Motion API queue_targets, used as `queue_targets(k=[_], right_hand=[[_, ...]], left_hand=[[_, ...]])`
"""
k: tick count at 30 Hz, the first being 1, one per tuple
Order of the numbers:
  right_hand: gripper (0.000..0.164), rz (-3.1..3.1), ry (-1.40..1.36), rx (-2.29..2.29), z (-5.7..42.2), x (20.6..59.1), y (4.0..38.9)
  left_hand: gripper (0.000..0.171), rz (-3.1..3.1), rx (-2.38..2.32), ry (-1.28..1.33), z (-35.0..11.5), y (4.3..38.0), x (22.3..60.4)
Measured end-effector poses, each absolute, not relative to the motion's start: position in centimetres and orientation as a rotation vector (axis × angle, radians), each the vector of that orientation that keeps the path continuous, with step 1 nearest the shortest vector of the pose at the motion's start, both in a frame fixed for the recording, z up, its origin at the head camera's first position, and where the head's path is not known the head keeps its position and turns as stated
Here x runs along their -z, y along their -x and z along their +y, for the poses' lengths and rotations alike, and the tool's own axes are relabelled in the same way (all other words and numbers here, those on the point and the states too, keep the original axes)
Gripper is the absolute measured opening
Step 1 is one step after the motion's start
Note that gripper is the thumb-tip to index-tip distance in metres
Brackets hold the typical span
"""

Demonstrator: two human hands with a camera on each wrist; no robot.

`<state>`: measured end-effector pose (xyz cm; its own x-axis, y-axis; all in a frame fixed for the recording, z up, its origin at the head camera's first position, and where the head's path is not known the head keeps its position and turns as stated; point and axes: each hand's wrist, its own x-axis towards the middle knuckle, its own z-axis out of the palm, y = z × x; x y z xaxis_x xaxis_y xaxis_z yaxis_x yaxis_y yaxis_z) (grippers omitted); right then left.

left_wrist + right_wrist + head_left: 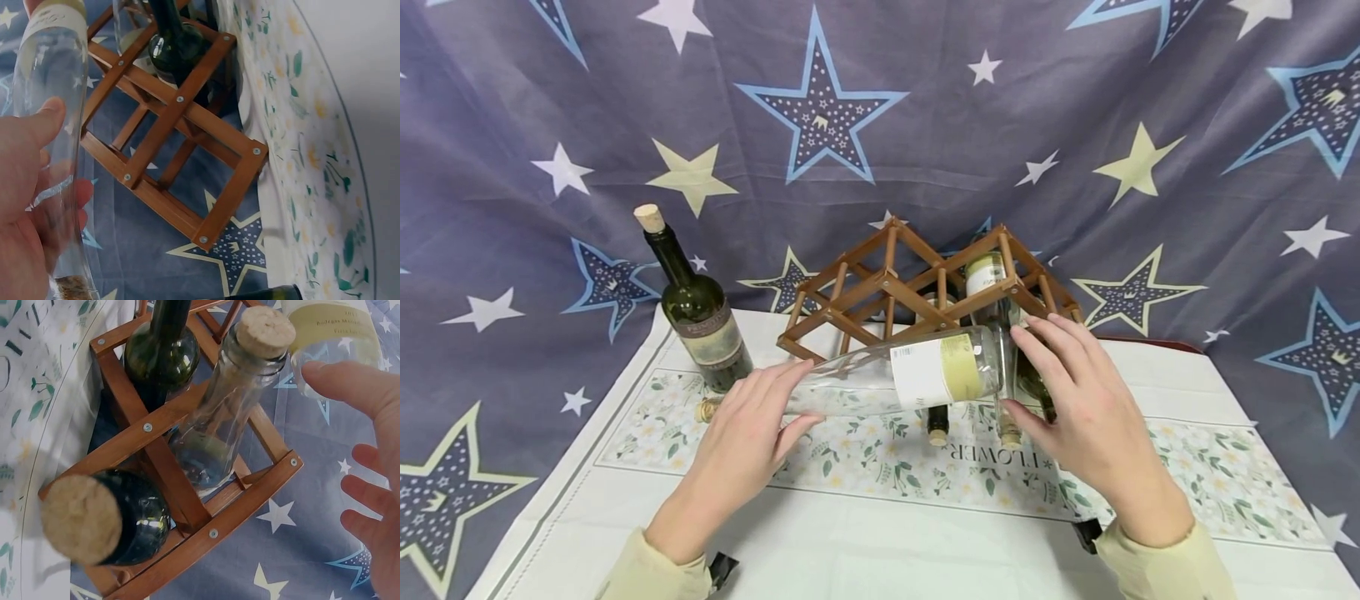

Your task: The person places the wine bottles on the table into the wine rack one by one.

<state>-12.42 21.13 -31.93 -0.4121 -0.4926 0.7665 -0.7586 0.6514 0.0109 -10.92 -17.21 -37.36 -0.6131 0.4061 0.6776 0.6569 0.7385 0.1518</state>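
Observation:
My left hand (741, 442) grips a clear glass bottle (917, 375) around its neck end. The bottle lies sideways in the air before a wooden wine rack (886, 282), its white and yellow-green label facing up and its cork (706, 409) pointing left. Beside the bottle's base is my right hand (1082, 408), fingers spread; whether the thumb (322, 374) touches the glass, I cannot tell. In the rack sit a corked clear bottle (215, 425) and two dark green bottles, one with its cork (81, 519) close to the right wrist camera.
A corked dark green bottle (703, 329) stands upright left of the rack. Under everything runs a white tablecloth (887, 542) with a floral band. A blue-grey curtain (962, 167) with stars hangs right behind the rack.

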Motion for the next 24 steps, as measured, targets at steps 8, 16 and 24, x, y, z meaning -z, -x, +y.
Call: queue_targets(k=[8, 16, 24], right_hand=[[0.084, -2.061, -0.982, -0.456, 21.9, 32.1, 12.4], [0.070, -2.073, -0.938, -0.457, 22.6, 32.3, 12.0], [0.073, -2.084, -0.894, -0.460, 23.5, 32.6, 11.5]], left_hand=[[0.063, -2.317, 0.540, 0.775, -18.1, 10.4, 38.1], [0.066, -2.367, 0.569, 0.750, -18.6, 9.9, 38.7], [0.068, -2.441, 0.582, 0.692, -19.1, 9.4, 39.4]])
